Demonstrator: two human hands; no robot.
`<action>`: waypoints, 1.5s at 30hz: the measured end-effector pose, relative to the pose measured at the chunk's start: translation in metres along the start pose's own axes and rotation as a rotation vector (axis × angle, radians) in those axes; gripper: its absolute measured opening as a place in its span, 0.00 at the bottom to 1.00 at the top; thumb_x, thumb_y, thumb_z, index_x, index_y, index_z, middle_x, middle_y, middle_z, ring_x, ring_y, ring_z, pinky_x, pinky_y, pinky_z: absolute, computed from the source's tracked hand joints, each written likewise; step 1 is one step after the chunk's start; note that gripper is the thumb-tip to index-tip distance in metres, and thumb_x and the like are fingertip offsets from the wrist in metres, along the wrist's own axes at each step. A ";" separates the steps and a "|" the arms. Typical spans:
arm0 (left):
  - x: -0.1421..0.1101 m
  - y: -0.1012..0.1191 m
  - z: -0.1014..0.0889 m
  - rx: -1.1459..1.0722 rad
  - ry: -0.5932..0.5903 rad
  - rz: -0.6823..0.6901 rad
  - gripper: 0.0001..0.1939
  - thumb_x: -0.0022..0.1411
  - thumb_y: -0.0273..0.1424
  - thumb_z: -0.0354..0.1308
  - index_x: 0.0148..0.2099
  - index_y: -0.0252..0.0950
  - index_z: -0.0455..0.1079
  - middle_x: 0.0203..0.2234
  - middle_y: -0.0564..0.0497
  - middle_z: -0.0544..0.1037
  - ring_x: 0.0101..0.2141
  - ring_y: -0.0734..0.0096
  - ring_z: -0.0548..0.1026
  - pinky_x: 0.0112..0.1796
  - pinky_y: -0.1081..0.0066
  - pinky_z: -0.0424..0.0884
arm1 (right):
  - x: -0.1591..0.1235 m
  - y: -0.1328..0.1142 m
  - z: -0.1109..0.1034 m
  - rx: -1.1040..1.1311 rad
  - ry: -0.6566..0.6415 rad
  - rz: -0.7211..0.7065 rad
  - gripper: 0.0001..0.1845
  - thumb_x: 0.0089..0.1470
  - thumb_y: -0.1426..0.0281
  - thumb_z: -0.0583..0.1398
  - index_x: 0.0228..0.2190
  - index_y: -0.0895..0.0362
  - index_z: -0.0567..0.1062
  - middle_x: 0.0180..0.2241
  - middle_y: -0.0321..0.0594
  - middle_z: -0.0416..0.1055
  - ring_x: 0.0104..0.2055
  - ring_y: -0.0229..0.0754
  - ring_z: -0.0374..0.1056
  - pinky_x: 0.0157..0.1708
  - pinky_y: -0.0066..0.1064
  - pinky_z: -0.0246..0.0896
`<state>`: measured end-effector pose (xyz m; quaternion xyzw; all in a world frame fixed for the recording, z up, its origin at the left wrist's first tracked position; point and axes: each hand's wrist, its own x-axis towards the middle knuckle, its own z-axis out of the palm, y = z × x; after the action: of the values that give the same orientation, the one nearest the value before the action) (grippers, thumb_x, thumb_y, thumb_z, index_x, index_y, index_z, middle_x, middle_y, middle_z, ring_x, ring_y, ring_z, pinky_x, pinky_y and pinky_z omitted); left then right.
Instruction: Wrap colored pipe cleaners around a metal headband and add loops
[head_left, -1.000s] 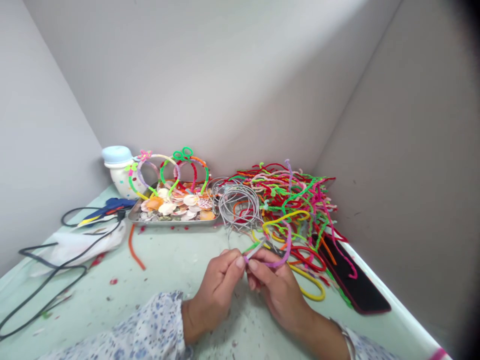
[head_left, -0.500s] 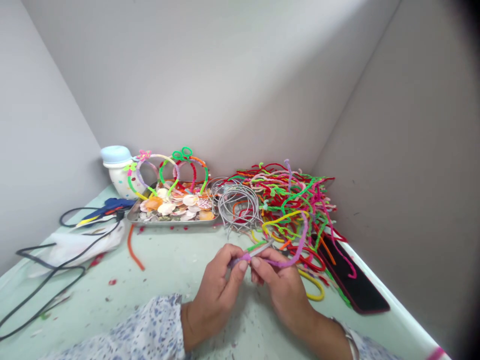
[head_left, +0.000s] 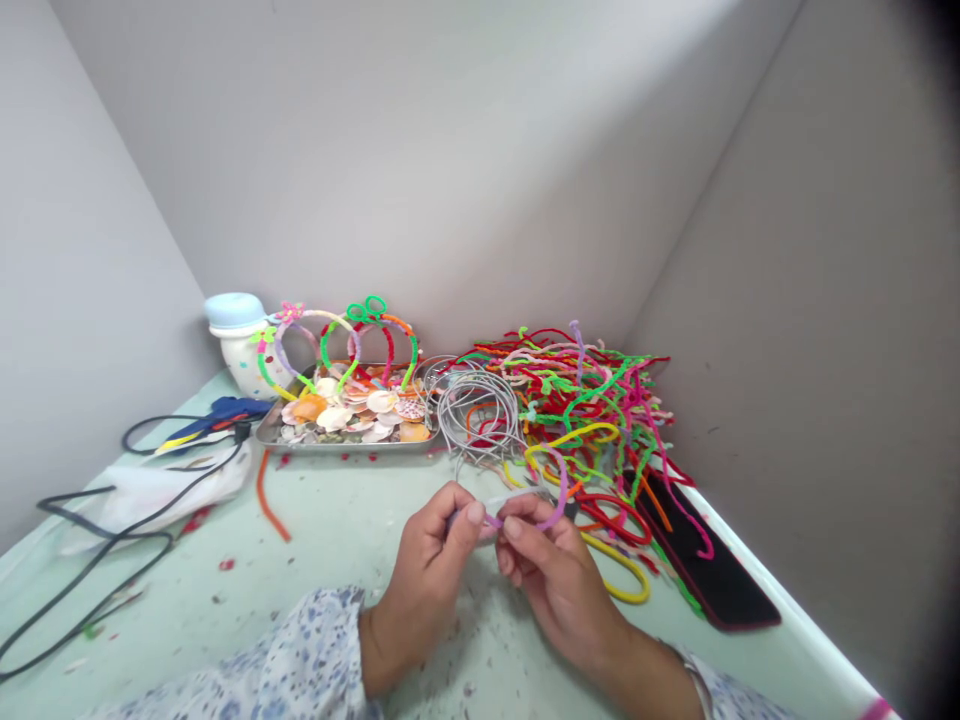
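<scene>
My left hand [head_left: 426,568] is closed, pinching a purple pipe cleaner [head_left: 562,488] between thumb and forefinger. My right hand [head_left: 561,575] grips the same pipe cleaner a little further along, and its loose end curls up above the fingers. A pale grey strip [head_left: 511,496], blurred, sticks out from the left fingertips toward the right hand; the purple strand lies beside or around it, I cannot tell which. The part inside the left palm is hidden. Just beyond the right hand lies a yellow pipe cleaner [head_left: 626,580].
Colourful pipe cleaners [head_left: 585,385] pile up at the back right, beside a coil of grey wire [head_left: 478,410]. A metal tray [head_left: 345,447] holds shells, with decorated hoops [head_left: 414,350] standing over it. A dark phone [head_left: 720,570], a lidded jar [head_left: 238,345] and black cable [head_left: 112,535] lie around.
The right hand has turned slightly, and the purple loop has drawn in closer and shorter beside it. The green piece near the fingertips no longer shows. The left hand has shifted slightly left.
</scene>
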<state>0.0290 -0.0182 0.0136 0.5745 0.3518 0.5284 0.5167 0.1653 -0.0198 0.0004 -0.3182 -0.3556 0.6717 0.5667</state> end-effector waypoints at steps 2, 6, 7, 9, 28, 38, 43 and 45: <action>0.002 0.003 0.000 -0.006 0.058 -0.006 0.13 0.65 0.36 0.50 0.29 0.35 0.61 0.22 0.55 0.65 0.26 0.75 0.64 0.30 0.75 0.62 | 0.002 -0.001 0.000 0.076 0.009 0.023 0.10 0.47 0.67 0.66 0.30 0.58 0.73 0.18 0.32 0.68 0.19 0.30 0.61 0.19 0.19 0.54; 0.009 0.005 0.000 -0.082 0.159 -0.051 0.17 0.65 0.38 0.50 0.26 0.36 0.55 0.20 0.58 0.56 0.23 0.78 0.55 0.24 0.78 0.56 | 0.005 -0.001 -0.002 0.192 0.056 0.051 0.08 0.46 0.70 0.67 0.30 0.58 0.74 0.20 0.32 0.70 0.20 0.29 0.64 0.20 0.18 0.57; 0.011 0.004 -0.001 -0.107 0.182 -0.052 0.18 0.64 0.38 0.50 0.25 0.36 0.54 0.20 0.58 0.54 0.23 0.77 0.53 0.24 0.78 0.55 | 0.006 -0.001 -0.003 0.221 0.070 0.054 0.08 0.46 0.71 0.67 0.30 0.58 0.75 0.21 0.33 0.71 0.21 0.30 0.65 0.20 0.18 0.59; 0.015 0.000 -0.002 -0.132 0.235 -0.053 0.18 0.64 0.38 0.51 0.25 0.37 0.53 0.20 0.58 0.54 0.23 0.77 0.52 0.24 0.77 0.56 | 0.008 0.000 -0.005 0.282 0.099 0.053 0.08 0.45 0.72 0.68 0.30 0.58 0.75 0.22 0.33 0.72 0.22 0.30 0.66 0.22 0.18 0.62; 0.000 0.005 0.001 0.033 0.129 -0.015 0.17 0.65 0.39 0.48 0.26 0.36 0.57 0.20 0.56 0.59 0.24 0.74 0.57 0.27 0.74 0.57 | 0.007 0.003 0.000 -0.115 0.097 0.236 0.28 0.51 0.46 0.56 0.30 0.61 0.72 0.13 0.29 0.62 0.11 0.29 0.58 0.10 0.18 0.48; -0.002 0.003 -0.004 0.093 -0.001 0.077 0.17 0.66 0.37 0.46 0.26 0.36 0.54 0.21 0.56 0.55 0.25 0.74 0.55 0.28 0.73 0.54 | 0.013 -0.005 -0.010 0.120 0.038 0.296 0.11 0.48 0.63 0.66 0.31 0.58 0.73 0.19 0.29 0.65 0.16 0.28 0.57 0.15 0.18 0.51; 0.000 0.002 -0.003 0.081 0.001 0.060 0.16 0.66 0.36 0.47 0.26 0.36 0.57 0.21 0.56 0.58 0.25 0.75 0.56 0.28 0.74 0.54 | 0.010 -0.010 -0.002 0.053 0.008 0.189 0.12 0.49 0.64 0.66 0.35 0.57 0.75 0.28 0.37 0.74 0.23 0.32 0.68 0.17 0.19 0.56; 0.001 0.001 -0.003 0.076 0.004 0.040 0.16 0.66 0.36 0.47 0.26 0.36 0.57 0.20 0.56 0.59 0.24 0.75 0.57 0.27 0.74 0.55 | 0.007 -0.012 0.000 -0.073 -0.039 0.269 0.18 0.52 0.57 0.62 0.34 0.60 0.75 0.25 0.40 0.75 0.20 0.33 0.69 0.14 0.18 0.53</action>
<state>0.0260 -0.0168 0.0148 0.5994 0.3613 0.5260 0.4832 0.1706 -0.0112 0.0102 -0.3700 -0.3449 0.7342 0.4528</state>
